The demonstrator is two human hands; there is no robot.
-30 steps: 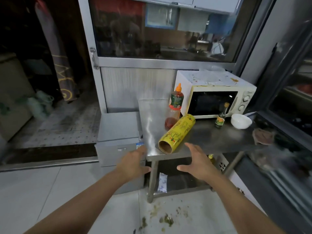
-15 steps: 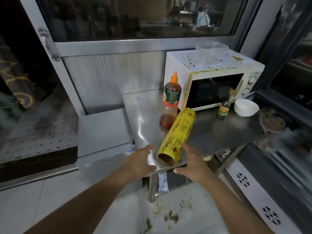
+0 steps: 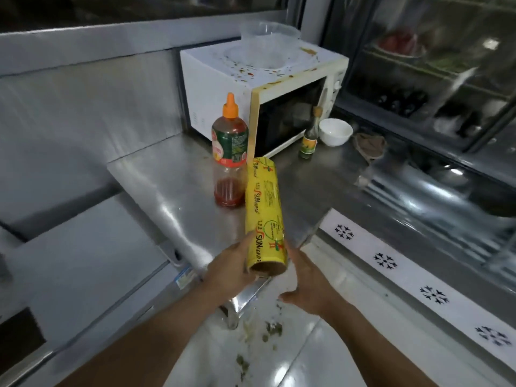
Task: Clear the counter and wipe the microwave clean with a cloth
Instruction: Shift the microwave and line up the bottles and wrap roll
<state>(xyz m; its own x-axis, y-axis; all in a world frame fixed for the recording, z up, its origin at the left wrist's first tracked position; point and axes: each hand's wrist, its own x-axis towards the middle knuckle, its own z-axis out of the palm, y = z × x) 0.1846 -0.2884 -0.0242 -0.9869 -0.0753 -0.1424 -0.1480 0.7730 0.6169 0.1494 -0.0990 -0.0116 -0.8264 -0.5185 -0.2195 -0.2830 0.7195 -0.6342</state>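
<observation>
A yellow cling-wrap roll [image 3: 264, 213] lies lengthwise on the steel counter [image 3: 173, 174], its near end past the front edge. My left hand [image 3: 231, 270] grips that near end from the left, with the thumb along the roll's side. My right hand [image 3: 305, 283] presses against the right side of the same end, thumb spread away. The white microwave [image 3: 223, 79] stands at the back, its top spattered with stains. A brown cloth [image 3: 370, 145] lies to the right of it.
A sauce bottle with an orange cap [image 3: 230, 152] stands touching the roll's left side. A small green bottle [image 3: 308, 138] and a white bowl [image 3: 335, 132] sit before the microwave. A clear plastic container [image 3: 268, 40] rests on top. Food scraps lie on the floor [image 3: 268, 331].
Both hands have closed in on the near end of the roll, and the roll has swung to point straight away from me. The camera moved closer and looks further down.
</observation>
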